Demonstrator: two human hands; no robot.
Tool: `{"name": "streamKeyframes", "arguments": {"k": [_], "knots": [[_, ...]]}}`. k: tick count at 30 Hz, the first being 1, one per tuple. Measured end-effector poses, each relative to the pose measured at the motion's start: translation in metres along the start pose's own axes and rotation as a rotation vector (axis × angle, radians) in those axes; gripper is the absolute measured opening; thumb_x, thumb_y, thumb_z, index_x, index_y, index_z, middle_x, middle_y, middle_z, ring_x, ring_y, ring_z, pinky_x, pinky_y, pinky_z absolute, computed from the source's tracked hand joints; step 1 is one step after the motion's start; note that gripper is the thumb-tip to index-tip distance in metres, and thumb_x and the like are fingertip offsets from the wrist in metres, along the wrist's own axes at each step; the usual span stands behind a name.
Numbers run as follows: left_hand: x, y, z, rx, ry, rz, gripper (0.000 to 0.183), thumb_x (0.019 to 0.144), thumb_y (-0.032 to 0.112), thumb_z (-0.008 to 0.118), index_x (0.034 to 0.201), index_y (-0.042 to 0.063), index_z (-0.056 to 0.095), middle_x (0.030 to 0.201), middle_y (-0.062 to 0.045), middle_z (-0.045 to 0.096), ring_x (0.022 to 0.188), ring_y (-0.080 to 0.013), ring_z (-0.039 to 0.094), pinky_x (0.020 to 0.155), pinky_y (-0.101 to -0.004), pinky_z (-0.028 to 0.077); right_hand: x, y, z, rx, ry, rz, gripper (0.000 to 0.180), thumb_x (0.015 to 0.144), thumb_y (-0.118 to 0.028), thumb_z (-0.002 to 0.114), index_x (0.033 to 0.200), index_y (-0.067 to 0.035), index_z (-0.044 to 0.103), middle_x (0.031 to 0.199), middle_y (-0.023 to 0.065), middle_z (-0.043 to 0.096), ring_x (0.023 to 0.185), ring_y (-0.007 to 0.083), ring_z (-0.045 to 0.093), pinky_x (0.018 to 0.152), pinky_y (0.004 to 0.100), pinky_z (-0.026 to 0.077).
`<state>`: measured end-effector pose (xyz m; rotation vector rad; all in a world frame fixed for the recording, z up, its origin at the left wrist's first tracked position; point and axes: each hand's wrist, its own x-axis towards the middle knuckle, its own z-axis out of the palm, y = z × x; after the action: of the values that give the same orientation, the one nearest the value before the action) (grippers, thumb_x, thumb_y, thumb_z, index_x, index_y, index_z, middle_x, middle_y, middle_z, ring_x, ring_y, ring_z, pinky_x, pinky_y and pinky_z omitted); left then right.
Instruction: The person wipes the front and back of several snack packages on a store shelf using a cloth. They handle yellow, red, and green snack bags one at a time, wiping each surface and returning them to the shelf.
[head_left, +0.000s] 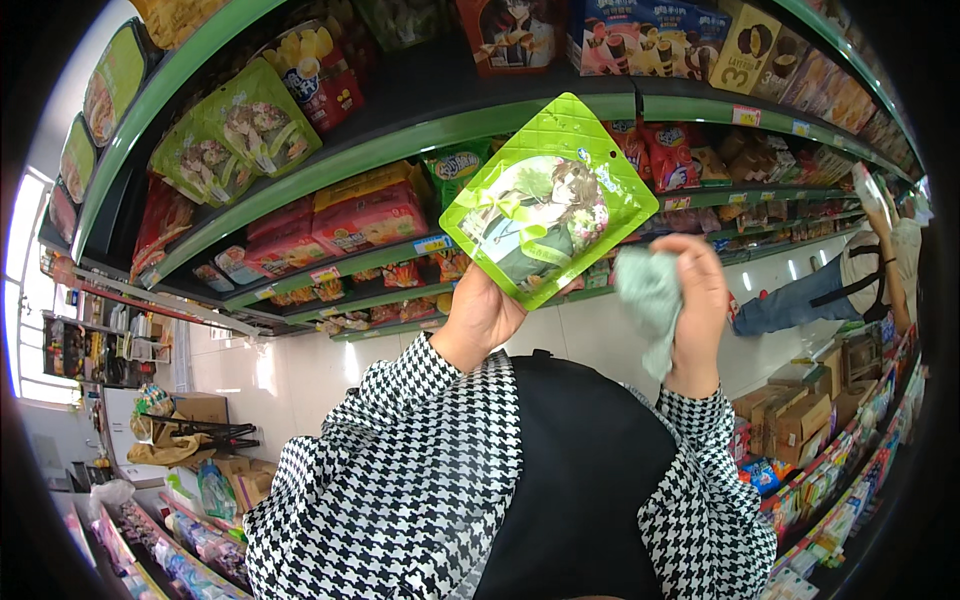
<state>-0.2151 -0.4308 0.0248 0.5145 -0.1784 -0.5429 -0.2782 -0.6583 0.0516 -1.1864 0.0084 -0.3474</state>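
A green snack pouch (551, 202) with an illustrated figure on its front is held up, tilted, before the shelves. My left hand (486, 309) grips it from behind at its lower left edge, its fingers mostly hidden by the pouch. My right hand (694, 307) is just right of the pouch, holding a crumpled pale green cloth (646, 307) that looks blurred. Two similar green pouches (270, 124) lean together on the upper shelf at the left.
Green-edged shelves (480, 137) with packaged snacks span the space ahead. Another person (847, 277) is at the right. Cardboard boxes (795, 420) stand at the lower right; more goods and a brown bag (169, 450) are at the lower left.
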Motion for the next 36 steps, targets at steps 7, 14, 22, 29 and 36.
{"name": "streamKeyframes", "arguments": {"k": [7,14,22,29,36], "knots": [[-0.009,-0.037,-0.013,-0.07,0.017,-0.002,0.051,0.108,0.036,0.035,0.152,0.011,0.028,0.152,-0.014,0.04,0.136,-0.0297,0.046,0.111,-0.0452,0.044,0.02,0.006,0.063,-0.686,-0.519,-0.994,0.046,0.079,-0.008,0.069,0.125,-0.01,0.065,0.129,0.0157,0.06,0.121,0.0349,0.056,0.1,0.0448,0.047],[-0.026,-0.032,-0.009,-0.047,0.012,-0.073,0.052,0.108,0.037,0.035,0.153,0.012,0.027,0.153,-0.014,0.037,0.137,-0.0295,0.045,0.109,-0.0489,0.045,0.026,0.004,0.07,-0.97,-0.728,-1.083,0.036,0.082,-0.012,0.063,0.117,-0.017,0.071,0.127,0.0078,0.064,0.124,0.0301,0.056,0.106,0.0474,0.043],[-0.023,-0.031,-0.02,-0.083,-0.094,-0.08,0.054,0.107,0.036,0.035,0.153,0.009,0.026,0.151,-0.018,0.039,0.131,-0.0385,0.05,0.094,-0.06,0.054,0.084,0.008,-0.006,-1.029,-0.154,-0.761,0.045,0.078,0.007,0.057,0.117,-0.012,0.071,0.128,0.0113,0.064,0.112,0.0303,0.063,0.093,0.0373,0.052],[-0.016,-0.033,-0.011,-0.189,-0.033,-0.056,0.051,0.107,0.035,0.037,0.149,0.006,0.034,0.148,-0.018,0.044,0.128,-0.035,0.053,0.1,-0.0515,0.053,0.027,0.018,0.016,-0.703,-0.188,-1.099,0.043,0.077,0.004,0.06,0.115,-0.01,0.074,0.132,0.0182,0.061,0.119,0.0349,0.06,0.1,0.0405,0.049],[-0.01,-0.03,-0.044,-0.318,-0.126,-0.079,0.046,0.106,0.024,0.044,0.145,0.001,0.038,0.142,-0.017,0.051,0.124,-0.029,0.058,0.1,-0.041,0.054,0.011,0.04,0.023,-0.916,-0.672,-1.197,0.029,0.087,-0.017,0.059,0.112,-0.021,0.073,0.135,0.005,0.06,0.129,0.0303,0.054,0.108,0.0481,0.043]]}}
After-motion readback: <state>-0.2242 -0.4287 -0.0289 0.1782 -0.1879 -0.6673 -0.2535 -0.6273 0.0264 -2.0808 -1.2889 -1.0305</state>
